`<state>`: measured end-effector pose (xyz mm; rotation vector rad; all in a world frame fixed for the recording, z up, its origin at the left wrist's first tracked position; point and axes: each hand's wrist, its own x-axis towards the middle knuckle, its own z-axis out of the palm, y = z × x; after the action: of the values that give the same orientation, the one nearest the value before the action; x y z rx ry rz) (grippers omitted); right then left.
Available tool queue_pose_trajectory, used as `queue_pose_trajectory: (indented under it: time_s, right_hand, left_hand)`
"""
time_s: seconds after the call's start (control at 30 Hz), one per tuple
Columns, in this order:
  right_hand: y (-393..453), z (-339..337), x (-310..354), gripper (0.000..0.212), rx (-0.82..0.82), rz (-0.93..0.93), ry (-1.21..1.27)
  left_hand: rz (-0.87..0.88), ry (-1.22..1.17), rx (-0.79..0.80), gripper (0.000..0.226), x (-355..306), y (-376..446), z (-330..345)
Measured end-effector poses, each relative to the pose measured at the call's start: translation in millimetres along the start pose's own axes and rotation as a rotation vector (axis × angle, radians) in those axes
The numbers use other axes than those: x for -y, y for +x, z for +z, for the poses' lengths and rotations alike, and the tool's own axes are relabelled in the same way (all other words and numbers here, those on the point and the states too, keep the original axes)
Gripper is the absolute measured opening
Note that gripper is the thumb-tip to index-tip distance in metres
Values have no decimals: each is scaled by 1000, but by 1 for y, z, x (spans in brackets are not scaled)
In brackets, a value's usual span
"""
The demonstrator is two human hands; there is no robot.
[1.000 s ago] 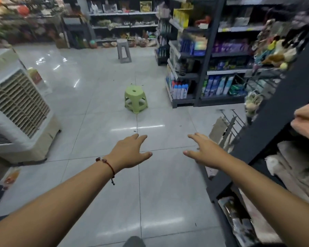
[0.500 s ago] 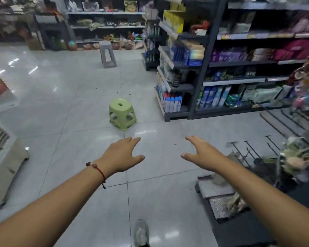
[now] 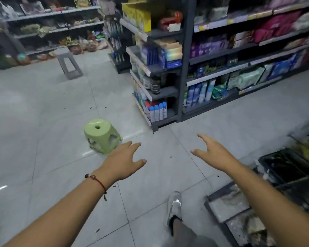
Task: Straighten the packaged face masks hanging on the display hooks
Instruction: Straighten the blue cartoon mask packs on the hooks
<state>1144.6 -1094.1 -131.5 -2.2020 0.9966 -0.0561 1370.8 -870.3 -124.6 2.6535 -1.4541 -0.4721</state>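
Glossy tiled floor (image 3: 43, 139), smooth green plastic stool (image 3: 102, 135), dark matt shelving (image 3: 183, 68), red cord bracelet (image 3: 98, 180) on one wrist

The things on the shelves (image 3: 239, 56) are too blurry to name, and the dark rack (image 3: 291, 168) is cut off at the right edge.

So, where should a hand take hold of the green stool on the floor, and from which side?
Grip the green stool by its flat top's rim, or hook a finger in the centre hole, coming from above: it stands upright, its top unobstructed. The left hand looks nearest.
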Motion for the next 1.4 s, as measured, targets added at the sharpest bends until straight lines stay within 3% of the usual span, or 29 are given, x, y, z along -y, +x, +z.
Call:
queue_pose_trajectory:
  time_s: [0.3,0.57,0.77,0.9,1.03,1.23,1.4]
  right_hand:
    - [223,-34,-20,76,-101,88,72]
    - [352,-127,-54,74,-179,190,-22]
    - [400,-202,-97,74,-307,324,-13]
    - [424,-253,-125,75,-362,417,-40]
    - [451,-315,-155,78,-441,539,-102]
    - [503,-443,-177,76,-594,723,-242]
    - [489,-574,-161,71,-760,885,-277]
  left_hand:
    - [102,91,50,72,-22,243,-40]
    - [273,215,65,83,-92,447,-69]
    - [457,194,125,85,-185,567,-83]
    - [625,234,88,93,-240,646,-97]
    - [772,252,61,87,-307,732,-120]
    - [1030,275,28,86,-432,848,-190]
    - [1313,214,-108,85,-578,878,-267]
